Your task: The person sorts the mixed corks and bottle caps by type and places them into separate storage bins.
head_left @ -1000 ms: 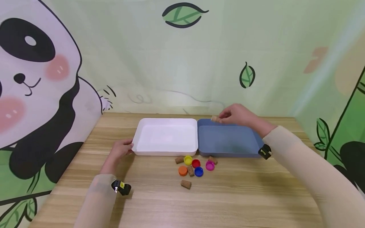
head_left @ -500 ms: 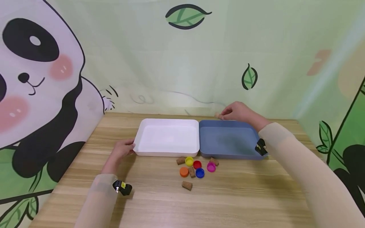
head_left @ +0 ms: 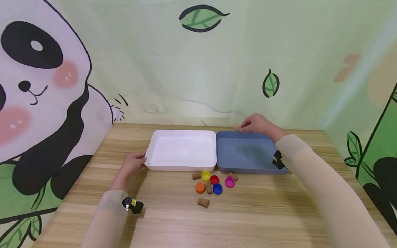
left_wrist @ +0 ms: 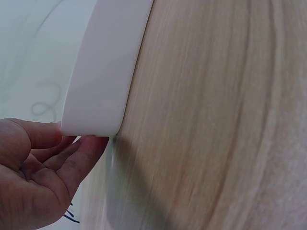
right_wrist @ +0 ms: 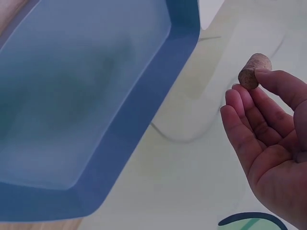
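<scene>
My right hand pinches a cork between thumb and fingertips. In the head view it is at the far edge of the blue tray; the right wrist view shows the cork beyond the tray's rim, apart from it. My left hand holds the left end of the white tray. In the left wrist view its thumb is at the rim and its fingers touch the end wall. Both trays lie side by side with nothing seen inside.
In front of the trays lie several corks, one nearest the person, among round caps: yellow, red, orange, blue and pink. A printed backdrop stands behind the wooden table.
My right hand has moved slightly back with the cork, from over the blue tray's far rim to its far edge, then dipped a little. The left hand stays on the white tray.
</scene>
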Available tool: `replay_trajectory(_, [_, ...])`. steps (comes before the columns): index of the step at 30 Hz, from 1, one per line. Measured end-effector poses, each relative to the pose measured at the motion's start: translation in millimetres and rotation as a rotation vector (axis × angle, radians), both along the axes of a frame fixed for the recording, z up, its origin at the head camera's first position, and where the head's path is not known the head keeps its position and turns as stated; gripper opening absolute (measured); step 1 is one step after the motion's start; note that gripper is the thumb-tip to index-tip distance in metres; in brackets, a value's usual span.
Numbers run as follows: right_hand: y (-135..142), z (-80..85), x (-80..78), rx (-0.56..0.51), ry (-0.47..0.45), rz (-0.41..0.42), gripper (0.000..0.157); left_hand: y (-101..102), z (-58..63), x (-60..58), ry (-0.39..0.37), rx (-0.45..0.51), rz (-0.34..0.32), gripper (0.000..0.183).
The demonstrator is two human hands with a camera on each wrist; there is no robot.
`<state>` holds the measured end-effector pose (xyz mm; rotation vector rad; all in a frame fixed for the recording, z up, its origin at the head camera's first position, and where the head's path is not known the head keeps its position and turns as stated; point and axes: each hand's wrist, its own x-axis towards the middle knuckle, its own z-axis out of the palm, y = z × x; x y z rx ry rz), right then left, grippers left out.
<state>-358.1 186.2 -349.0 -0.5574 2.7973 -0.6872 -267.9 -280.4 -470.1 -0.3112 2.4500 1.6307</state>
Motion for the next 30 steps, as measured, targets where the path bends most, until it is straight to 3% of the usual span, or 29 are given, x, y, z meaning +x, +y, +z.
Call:
replay_trajectory(11, [-5, -15.3, -7.6, 0.001, -0.039, -0.005, 0.032, -1, 2.2, 2.3, -0.007, 0.006, 0.009, 0.045])
replay_trajectory(19, [-5, -30.3, -13.1, 0.042, -0.03, 0.038, 0.029, 0, 2.0, 3.2, 0.002, 0.008, 0.008, 0.045])
replay_trajectory(30, [-7, -44.2, -13.2, 0.082, -0.107, 0.017, 0.029, 1, 4.3, 2.8, 0.002, -0.01, 0.006, 0.045])
